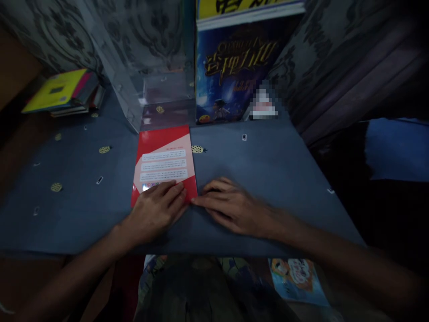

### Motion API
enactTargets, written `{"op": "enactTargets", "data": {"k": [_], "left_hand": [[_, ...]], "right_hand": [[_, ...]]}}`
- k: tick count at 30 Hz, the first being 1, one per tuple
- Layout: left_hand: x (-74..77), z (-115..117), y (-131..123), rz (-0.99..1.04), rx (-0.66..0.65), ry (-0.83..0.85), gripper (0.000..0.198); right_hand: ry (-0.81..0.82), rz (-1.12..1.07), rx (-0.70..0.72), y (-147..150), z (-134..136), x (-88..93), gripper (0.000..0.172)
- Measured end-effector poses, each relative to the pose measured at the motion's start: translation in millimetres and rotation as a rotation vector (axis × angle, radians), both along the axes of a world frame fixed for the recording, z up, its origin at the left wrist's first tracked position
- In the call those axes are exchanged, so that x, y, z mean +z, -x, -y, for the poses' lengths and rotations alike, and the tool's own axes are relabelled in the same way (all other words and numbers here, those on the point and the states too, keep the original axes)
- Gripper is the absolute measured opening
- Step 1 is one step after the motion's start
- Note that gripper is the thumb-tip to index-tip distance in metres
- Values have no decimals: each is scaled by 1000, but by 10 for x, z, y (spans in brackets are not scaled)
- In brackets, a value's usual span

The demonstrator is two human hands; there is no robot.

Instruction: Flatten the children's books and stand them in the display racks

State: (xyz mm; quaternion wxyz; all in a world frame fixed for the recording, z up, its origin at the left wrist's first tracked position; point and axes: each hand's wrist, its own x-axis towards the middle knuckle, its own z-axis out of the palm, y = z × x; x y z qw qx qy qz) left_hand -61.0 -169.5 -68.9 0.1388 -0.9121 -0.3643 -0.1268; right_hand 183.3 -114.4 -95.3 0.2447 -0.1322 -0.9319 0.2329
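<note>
1. Head view, far left: a stack of books (62, 91) with a yellow cover on top lies at the back corner of the table, well apart from both hands.
2. A blue-grey tablecloth (268, 170) dotted with small yellow fruit motifs covers the whole table.
3. At the back, left of centre, stands a clear acrylic holder (154, 89). Its base sits just behind the far edge of the red book.
4. The red book (164, 152) lies flat on the cloth, slightly left of centre, with 3 white text blocks on its upward cover.
5. The left hand (156, 210) rests palm down on the near edge of the red book. Its fingers are stretched out flat and close together, and it grasps nothing.
6. The right hand (234, 205) lies flat on the cloth just right of the book, fingers extended. Its fingertips touch the book's near right corner and it grips nothing.
7. Behind, right of the holder, a blue picture book (231, 67) stands upright against the wall with its title upside down.
8. Lower right, below the table edge, another illustrated book (296, 279) lies flat.
</note>
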Motion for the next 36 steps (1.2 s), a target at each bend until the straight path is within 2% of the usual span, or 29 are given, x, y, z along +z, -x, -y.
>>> {"op": "enactTargets", "data": {"k": [2,3,7,9,13,16,18,21,24,26,28,30,36], "left_hand": [[24,-69,89,72,54,94,21],[28,-115,155,95,122,130,23],[-38,-311,488,67,580,156,36],[-115,-372,622,70,683,193,46],[-274,-388,732,173,677,216,47],[-304,-380,757,366,640,229,43],[-263,-395,774,573,612,321,44],[-163,-441,781,991,600,540,48],[-92,-478,744,1368,684,697,54],[-67,-484,710,1519,728,839,54],[-40,-472,686,1593,710,991,47],[5,-446,678,1622,668,1055,41],[226,-351,680,1660,482,1003,45]], "right_hand": [[-9,6,-8,2,5,12,40],[-14,6,-12,4,7,15,38],[-39,-14,0,25,5,7,33],[-47,-43,-4,43,5,-3,32],[-30,-49,-19,71,18,-17,30],[-6,-23,-25,74,41,-15,30],[10,-14,-22,71,57,-10,30],[28,-20,-6,66,72,-3,28],[46,-32,-11,66,74,-6,28],[50,-35,-17,67,72,-14,28],[49,-32,-21,69,70,-22,27],[48,-37,-27,72,69,-25,27],[167,-71,-57,101,30,4,22]]}}
